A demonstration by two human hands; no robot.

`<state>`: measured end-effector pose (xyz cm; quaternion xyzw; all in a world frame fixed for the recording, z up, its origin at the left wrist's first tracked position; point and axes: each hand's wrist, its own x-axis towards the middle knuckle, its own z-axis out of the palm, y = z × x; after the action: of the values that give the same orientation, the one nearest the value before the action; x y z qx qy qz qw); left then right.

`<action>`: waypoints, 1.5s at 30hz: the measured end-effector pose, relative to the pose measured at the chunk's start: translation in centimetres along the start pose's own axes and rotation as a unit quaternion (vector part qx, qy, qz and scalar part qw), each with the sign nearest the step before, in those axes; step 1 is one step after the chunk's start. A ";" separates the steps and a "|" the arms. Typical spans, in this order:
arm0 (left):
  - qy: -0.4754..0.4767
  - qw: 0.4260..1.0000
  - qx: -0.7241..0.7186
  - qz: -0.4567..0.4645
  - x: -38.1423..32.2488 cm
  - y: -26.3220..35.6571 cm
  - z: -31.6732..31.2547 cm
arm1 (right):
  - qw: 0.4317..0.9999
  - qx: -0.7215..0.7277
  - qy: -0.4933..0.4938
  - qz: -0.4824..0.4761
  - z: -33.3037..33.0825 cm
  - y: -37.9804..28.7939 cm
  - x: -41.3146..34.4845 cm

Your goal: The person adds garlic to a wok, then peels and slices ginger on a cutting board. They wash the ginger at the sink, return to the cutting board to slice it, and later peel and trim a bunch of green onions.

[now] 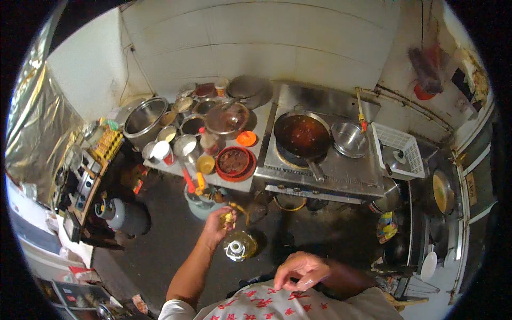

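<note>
My left hand (219,225) is closed around some pale yellow pieces (227,220), too small to name for certain. It is held over the floor, between a pale plastic bucket (202,209) and a large clear jug of yellow oil (245,247) with a white cap and handle. Close to the front of my white printed shirt (260,304), my right hand (302,273) has bent fingers held apart, and I make out nothing in it. Dark red liquid with small bits fills a wok (303,134) on the steel stove (348,180).
Left of the stove, a side table (242,185) carries pots, a red bowl of dark paste (235,162) and an orange bowl (246,138). Right of the wok sit steel pans (349,140) and a white plastic basket (404,150). A gas cylinder (126,216) stands at left.
</note>
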<state>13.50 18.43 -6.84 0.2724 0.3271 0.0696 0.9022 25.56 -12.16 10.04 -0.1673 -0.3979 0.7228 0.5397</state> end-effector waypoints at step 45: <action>0.139 0.468 0.636 0.598 35.1 6.2 30.7 | 0.791 0.287 0.540 0.012 -37.9 -0.9 -10.9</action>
<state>60.41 20.66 -3.29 0.8869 0.1596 0.4019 0.1626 55.57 -7.01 -15.10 -0.3726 0.1865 0.6023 0.6809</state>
